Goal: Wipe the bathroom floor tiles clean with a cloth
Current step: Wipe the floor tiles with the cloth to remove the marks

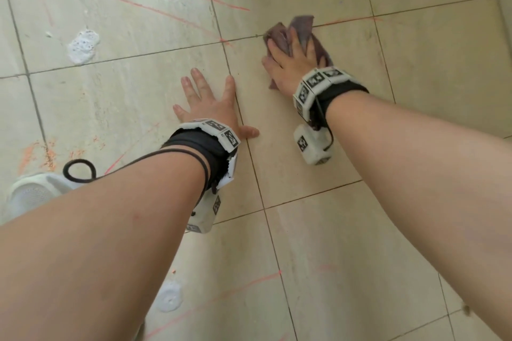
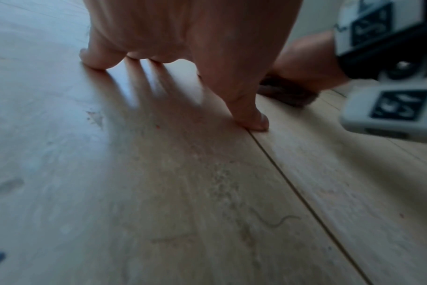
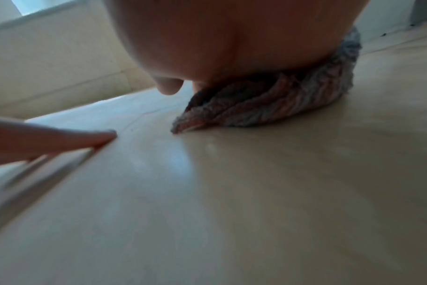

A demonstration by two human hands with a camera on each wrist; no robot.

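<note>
Crumpled purple-brown cloth (image 1: 300,36), bunched in folds; right hand (image 1: 291,61) presses it.

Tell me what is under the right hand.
Under the right hand lies the bunched purple-brown cloth, pressed onto the floor tiles. Its folds stick out beyond the fingers and beside the wrist. The tile patch beneath the cloth is covered, so any dirt there cannot be seen.
</note>
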